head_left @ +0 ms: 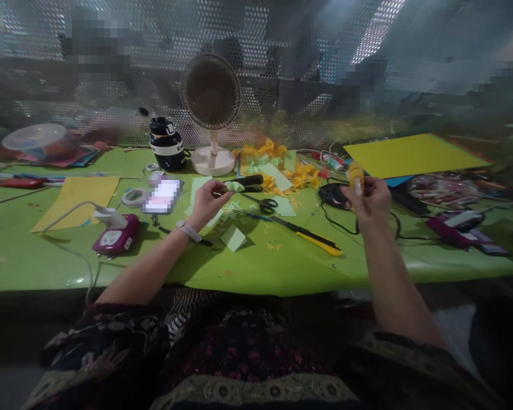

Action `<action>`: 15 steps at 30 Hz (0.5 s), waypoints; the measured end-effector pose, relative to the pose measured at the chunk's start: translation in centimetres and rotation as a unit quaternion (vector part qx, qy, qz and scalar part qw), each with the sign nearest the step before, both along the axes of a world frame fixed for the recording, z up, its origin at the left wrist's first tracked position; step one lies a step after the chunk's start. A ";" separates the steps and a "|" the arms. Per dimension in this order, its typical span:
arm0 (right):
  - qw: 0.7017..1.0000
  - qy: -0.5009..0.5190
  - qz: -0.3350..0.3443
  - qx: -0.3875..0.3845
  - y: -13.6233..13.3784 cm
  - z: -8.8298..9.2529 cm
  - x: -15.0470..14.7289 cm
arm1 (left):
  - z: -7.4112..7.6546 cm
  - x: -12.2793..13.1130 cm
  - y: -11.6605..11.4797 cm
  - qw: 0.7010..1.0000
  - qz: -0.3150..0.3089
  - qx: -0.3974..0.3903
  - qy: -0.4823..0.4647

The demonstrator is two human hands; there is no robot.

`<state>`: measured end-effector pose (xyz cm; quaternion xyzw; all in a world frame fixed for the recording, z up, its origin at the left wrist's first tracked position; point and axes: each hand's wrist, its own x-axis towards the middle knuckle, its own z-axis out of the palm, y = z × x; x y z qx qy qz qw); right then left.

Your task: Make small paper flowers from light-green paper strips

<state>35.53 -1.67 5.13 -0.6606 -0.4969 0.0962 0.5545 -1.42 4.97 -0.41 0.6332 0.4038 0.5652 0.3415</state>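
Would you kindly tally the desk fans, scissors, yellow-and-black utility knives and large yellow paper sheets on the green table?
Desk fans: 1
Scissors: 1
Utility knives: 1
Large yellow sheets: 2
Total: 5

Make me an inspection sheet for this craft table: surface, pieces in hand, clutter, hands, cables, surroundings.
Surface: green table, small paper scraps scattered mid-table.
Work things: green paper in the left hand; yellow piece in the right hand.
Clutter: scissors, knife, tape roll, yellow sheet, cuttings, bottle.
Hands: left hand, fingers pinching the green paper; right hand, fingers gripping the yellow piece; both over the table.
Cables: white cable runs to a plug on the pink device; black cable loops below the right hand.
Surroundings: fan in front of a perforated wall; beyond that it is blurred.
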 end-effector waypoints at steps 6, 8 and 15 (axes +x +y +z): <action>0.973 0.169 0.160 0.011 -1.2 1.3 -7.4 | 0.4 -0.1 -0.5 0.997 0.034 0.064 0.016; 0.968 0.143 0.205 -0.014 -1.6 1.3 -9.7 | 0.7 -0.1 -0.7 0.994 0.046 0.092 0.028; 0.930 0.072 0.347 -0.093 -2.7 -0.1 -16.0 | 1.1 0.1 -1.3 0.992 0.052 0.111 0.019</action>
